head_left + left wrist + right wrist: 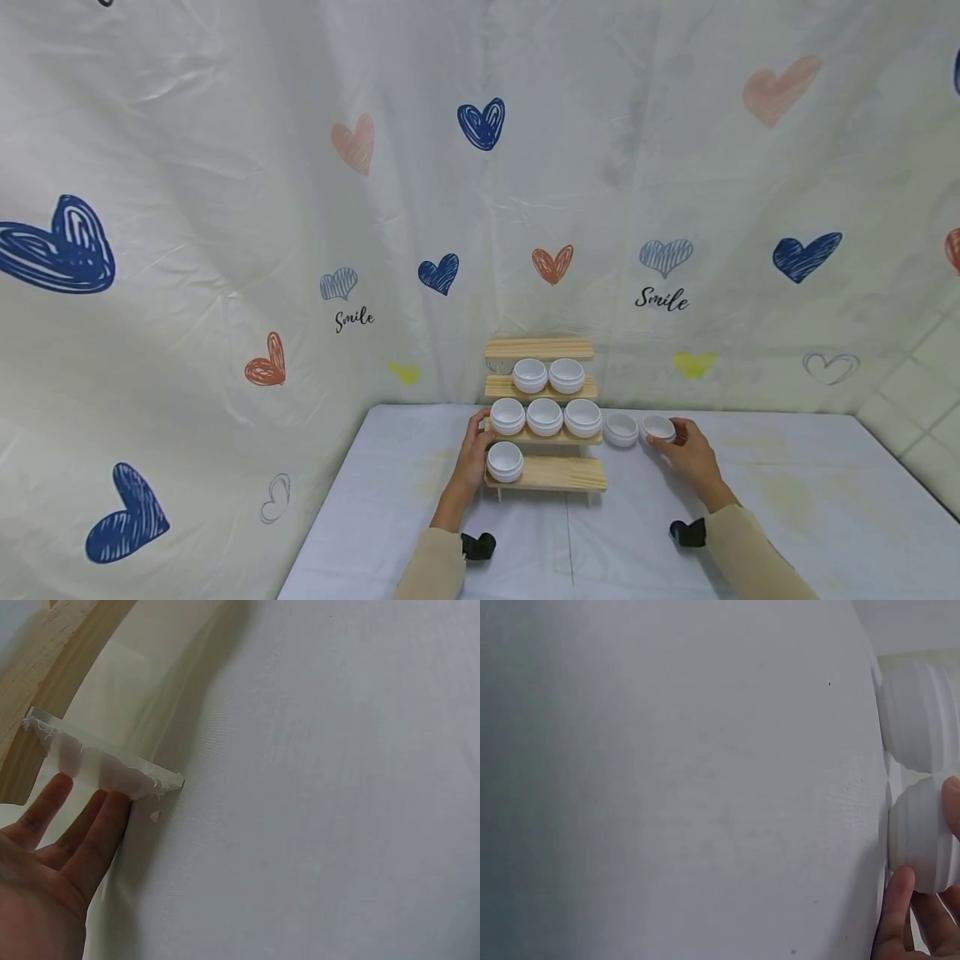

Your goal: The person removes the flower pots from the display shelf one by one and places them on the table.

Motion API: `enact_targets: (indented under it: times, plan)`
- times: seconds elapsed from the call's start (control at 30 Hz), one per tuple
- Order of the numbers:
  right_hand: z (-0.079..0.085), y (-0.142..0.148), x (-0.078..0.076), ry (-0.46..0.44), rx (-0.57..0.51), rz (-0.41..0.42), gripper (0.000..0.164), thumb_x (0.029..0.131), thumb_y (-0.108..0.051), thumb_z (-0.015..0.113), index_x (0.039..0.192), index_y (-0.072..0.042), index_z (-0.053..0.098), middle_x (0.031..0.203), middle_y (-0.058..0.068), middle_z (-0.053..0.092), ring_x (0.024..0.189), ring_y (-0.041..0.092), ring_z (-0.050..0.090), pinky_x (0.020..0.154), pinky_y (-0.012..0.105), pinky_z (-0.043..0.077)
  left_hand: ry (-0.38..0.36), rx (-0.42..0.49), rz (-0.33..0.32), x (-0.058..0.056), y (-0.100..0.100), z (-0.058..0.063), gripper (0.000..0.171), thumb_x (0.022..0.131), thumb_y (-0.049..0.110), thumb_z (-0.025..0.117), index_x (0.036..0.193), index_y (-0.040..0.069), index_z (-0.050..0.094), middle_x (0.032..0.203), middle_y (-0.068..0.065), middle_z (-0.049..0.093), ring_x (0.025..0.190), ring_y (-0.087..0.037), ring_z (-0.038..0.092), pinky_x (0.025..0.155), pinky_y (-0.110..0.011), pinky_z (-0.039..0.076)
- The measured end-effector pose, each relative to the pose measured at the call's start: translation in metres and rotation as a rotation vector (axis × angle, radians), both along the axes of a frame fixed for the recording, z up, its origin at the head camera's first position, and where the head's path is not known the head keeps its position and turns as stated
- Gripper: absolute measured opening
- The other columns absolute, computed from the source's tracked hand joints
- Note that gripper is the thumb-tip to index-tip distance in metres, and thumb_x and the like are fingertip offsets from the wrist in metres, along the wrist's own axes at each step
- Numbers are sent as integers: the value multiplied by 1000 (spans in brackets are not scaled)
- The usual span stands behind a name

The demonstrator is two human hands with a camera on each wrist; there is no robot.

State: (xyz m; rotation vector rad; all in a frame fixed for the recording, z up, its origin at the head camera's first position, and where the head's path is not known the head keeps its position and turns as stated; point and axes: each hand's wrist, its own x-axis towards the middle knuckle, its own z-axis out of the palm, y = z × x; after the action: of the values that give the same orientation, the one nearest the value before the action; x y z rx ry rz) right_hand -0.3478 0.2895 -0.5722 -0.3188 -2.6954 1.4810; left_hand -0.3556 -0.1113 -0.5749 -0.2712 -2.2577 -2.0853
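A tiered wooden stand (562, 473) with translucent side supports (105, 761) holds small white bowls. Two bowls (530, 376) sit on its second step from the top, three (544, 417) on the step below, and one (506, 462) at the left end of the lowest step. My left hand (471, 454) is at the stand's left side, its fairly straight fingertips (112, 806) against a translucent support; the thumb is hidden in the left wrist view. On the table right of the stand, my right hand (690, 454) grips a white bowl (922, 836) between thumb and fingers. Another bowl (621, 430) stands just left of it.
The stand's top step (538, 348) is close to the curtain (420, 208) printed with hearts, which hangs behind the table. A white cloth (787, 533) with faint yellowish stains covers the table. Black wrist devices (477, 547) are at both sleeves.
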Motion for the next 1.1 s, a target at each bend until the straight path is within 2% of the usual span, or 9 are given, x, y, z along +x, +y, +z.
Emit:
enact_targets:
  times: [0.17,0.37,0.6,0.7,0.9,1.1]
  plan:
    - [0,0,1,-5,3,-5,90,95,-48,69,154,6,28,155,35,36,139,48,40,114,61,36,-2,8,3,0,1,0,46,101,18,42,146,26,46,119,-10,60,104,-15,55,98,-35,41]
    - [1,-1,2,1,-13,0,91,95,-49,68,154,5,27,154,34,36,138,47,40,114,60,37,-1,11,-4,1,-1,2,47,102,16,41,149,22,45,122,-9,60,105,-14,54,98,-38,42]
    - [1,-3,2,-19,-16,-5,90,95,-48,69,154,5,27,153,36,36,137,48,40,114,61,36,-17,9,-39,19,-6,28,45,102,12,43,147,15,47,122,-12,61,104,-16,55,98,-38,43]
    - [3,-4,3,-17,-20,-1,88,96,-46,68,154,5,26,154,35,35,139,48,39,115,61,35,-16,3,-35,24,-6,33,45,102,13,44,147,16,47,121,-12,61,104,-16,56,98,-37,42]
    - [9,-4,2,1,-33,0,85,97,-40,68,154,6,25,155,36,34,141,50,36,117,62,32,6,15,-28,23,-5,35,45,102,16,44,147,16,46,115,-10,61,103,-18,57,95,-35,44]
    - [4,-2,0,-36,-43,-15,90,96,-44,69,155,6,23,156,36,31,143,50,35,118,62,32,-19,14,-54,20,-6,33,46,103,14,44,148,17,46,115,-8,62,102,-14,57,98,-38,44]
